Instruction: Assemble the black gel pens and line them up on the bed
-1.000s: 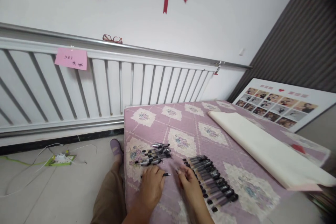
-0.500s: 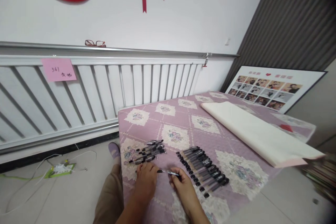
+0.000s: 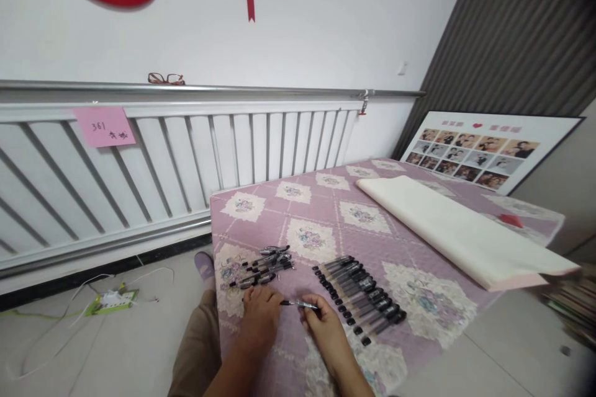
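My left hand (image 3: 261, 317) is closed around a pen (image 3: 285, 303), whose tip end sticks out to the right past my fingers. Between the thumb and fingers of my right hand (image 3: 325, 324) is a black pen cap (image 3: 308, 306) with pale print. The pen tip and the cap's near end face each other and almost meet; whether they touch is too small to tell. Just beyond my left hand lies a loose pile of pens (image 3: 265, 267). To the right of my right hand, several capped pens (image 3: 361, 294) lie side by side in a slanting row.
A purple patterned cloth (image 3: 321, 198) covers the table. Folded cream paper (image 3: 447, 229) lies at the right, and a photo board (image 3: 470, 149) leans behind it. A white radiator (image 3: 261, 149) runs along the wall. On the floor at left is a power strip (image 3: 112, 301) with cords.
The view has shifted slightly. Both hands keep nearly the same positions, with the pen and cap still end to end.
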`<action>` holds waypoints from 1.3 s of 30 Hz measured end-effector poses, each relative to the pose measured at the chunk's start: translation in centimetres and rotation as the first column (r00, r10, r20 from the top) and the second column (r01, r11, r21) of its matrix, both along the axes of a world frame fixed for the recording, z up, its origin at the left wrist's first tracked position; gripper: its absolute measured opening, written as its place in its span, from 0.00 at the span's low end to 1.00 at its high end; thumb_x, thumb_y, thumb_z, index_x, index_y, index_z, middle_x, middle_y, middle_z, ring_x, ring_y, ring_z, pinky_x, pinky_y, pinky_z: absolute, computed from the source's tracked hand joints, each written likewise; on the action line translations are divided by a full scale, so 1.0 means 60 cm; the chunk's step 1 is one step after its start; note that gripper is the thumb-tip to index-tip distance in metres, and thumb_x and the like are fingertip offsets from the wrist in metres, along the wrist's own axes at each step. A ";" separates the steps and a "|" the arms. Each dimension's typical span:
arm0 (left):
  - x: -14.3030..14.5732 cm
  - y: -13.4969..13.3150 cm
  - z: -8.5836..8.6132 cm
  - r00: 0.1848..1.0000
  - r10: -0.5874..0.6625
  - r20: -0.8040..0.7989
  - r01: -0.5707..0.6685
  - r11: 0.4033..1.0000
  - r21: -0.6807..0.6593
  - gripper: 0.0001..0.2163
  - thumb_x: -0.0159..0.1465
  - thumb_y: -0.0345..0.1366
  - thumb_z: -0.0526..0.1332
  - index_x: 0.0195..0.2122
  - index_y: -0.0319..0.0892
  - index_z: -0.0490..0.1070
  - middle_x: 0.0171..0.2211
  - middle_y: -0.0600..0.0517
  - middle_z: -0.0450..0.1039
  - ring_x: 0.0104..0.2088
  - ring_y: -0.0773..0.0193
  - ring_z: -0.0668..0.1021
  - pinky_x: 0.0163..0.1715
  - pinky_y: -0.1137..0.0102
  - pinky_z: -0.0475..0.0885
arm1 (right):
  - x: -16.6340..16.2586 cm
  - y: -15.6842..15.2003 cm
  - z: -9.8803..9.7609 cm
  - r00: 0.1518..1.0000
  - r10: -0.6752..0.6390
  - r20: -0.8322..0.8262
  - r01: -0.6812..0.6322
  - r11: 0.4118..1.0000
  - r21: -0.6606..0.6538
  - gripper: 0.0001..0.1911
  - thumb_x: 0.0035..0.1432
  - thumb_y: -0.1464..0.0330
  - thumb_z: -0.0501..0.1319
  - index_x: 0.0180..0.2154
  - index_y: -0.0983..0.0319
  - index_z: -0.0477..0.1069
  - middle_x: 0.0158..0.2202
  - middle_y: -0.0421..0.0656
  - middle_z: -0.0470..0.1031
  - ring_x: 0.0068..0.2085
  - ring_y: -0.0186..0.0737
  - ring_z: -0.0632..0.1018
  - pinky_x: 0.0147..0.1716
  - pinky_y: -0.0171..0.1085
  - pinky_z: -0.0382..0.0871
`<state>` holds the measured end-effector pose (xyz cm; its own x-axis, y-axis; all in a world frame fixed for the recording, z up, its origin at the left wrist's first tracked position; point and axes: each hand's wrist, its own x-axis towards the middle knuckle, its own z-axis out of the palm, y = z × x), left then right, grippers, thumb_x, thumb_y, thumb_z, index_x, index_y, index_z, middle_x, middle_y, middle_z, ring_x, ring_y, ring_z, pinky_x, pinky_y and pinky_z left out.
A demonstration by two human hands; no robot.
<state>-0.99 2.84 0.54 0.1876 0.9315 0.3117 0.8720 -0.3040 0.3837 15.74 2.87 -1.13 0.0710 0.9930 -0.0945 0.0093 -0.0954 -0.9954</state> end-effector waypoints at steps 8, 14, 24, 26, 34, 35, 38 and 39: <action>-0.002 -0.002 0.008 1.000 0.004 0.021 -0.004 1.000 0.000 0.13 0.64 0.27 0.53 0.41 0.52 0.72 0.41 0.54 0.72 0.46 0.61 0.70 0.55 0.59 0.50 | -0.002 -0.003 0.015 0.996 -0.027 0.082 0.025 0.999 0.022 0.11 0.48 0.63 0.58 0.34 0.60 0.71 0.22 0.36 0.70 0.23 0.35 0.70 0.26 0.33 0.64; -0.005 0.000 0.012 0.984 -0.179 -0.027 0.176 0.980 -0.088 0.10 0.66 0.31 0.53 0.43 0.50 0.71 0.40 0.54 0.72 0.46 0.62 0.70 0.55 0.59 0.50 | -0.008 -0.004 0.031 0.955 0.102 0.279 -0.141 0.982 0.124 0.09 0.46 0.65 0.59 0.31 0.59 0.74 0.32 0.42 0.78 0.36 0.42 0.76 0.40 0.38 0.68; -0.006 -0.003 0.003 0.998 -0.065 0.017 0.065 0.998 -0.013 0.13 0.65 0.35 0.55 0.51 0.49 0.66 0.46 0.51 0.71 0.50 0.58 0.68 0.57 0.55 0.49 | -0.001 -0.001 0.015 0.977 0.058 0.206 -0.075 0.994 0.074 0.11 0.48 0.63 0.59 0.34 0.59 0.73 0.25 0.38 0.74 0.29 0.39 0.73 0.31 0.35 0.66; -0.005 -0.002 0.008 0.998 -0.065 0.005 0.065 0.997 -0.036 0.11 0.66 0.35 0.54 0.48 0.49 0.68 0.45 0.53 0.71 0.49 0.58 0.68 0.56 0.56 0.50 | 0.003 -0.001 0.009 0.984 0.072 0.165 -0.078 0.996 0.031 0.11 0.50 0.62 0.59 0.36 0.59 0.72 0.23 0.36 0.71 0.25 0.36 0.70 0.27 0.33 0.63; -0.004 0.003 0.016 0.976 -0.200 -0.088 0.186 0.971 -0.148 0.09 0.69 0.35 0.51 0.40 0.47 0.70 0.39 0.53 0.71 0.43 0.60 0.69 0.47 0.64 0.59 | -0.003 -0.006 0.036 0.954 0.157 0.256 -0.168 0.985 0.024 0.10 0.51 0.62 0.59 0.34 0.58 0.74 0.25 0.37 0.72 0.28 0.37 0.71 0.30 0.34 0.64; -0.004 0.004 0.014 0.974 -0.207 -0.095 0.193 0.970 -0.146 0.09 0.69 0.36 0.50 0.40 0.47 0.70 0.39 0.53 0.71 0.43 0.61 0.69 0.47 0.64 0.59 | -0.004 -0.007 0.041 0.949 0.152 0.277 -0.169 0.985 0.037 0.10 0.50 0.62 0.58 0.34 0.58 0.74 0.26 0.38 0.73 0.29 0.38 0.72 0.31 0.34 0.64; -0.005 0.007 0.004 0.967 -0.232 -0.109 0.214 0.965 -0.154 0.09 0.69 0.37 0.50 0.40 0.47 0.70 0.39 0.54 0.70 0.43 0.61 0.69 0.46 0.64 0.60 | -0.006 -0.010 0.050 0.939 0.160 0.304 -0.181 0.983 0.040 0.10 0.51 0.62 0.58 0.34 0.58 0.74 0.28 0.39 0.74 0.31 0.39 0.73 0.32 0.34 0.65; -0.005 0.008 0.001 0.964 -0.240 -0.112 0.221 0.962 -0.163 0.09 0.69 0.37 0.50 0.39 0.46 0.70 0.39 0.53 0.70 0.42 0.61 0.69 0.45 0.64 0.60 | -0.006 -0.011 0.051 0.936 0.169 0.309 -0.189 0.981 0.036 0.11 0.52 0.62 0.57 0.34 0.59 0.74 0.28 0.39 0.74 0.31 0.39 0.73 0.33 0.34 0.66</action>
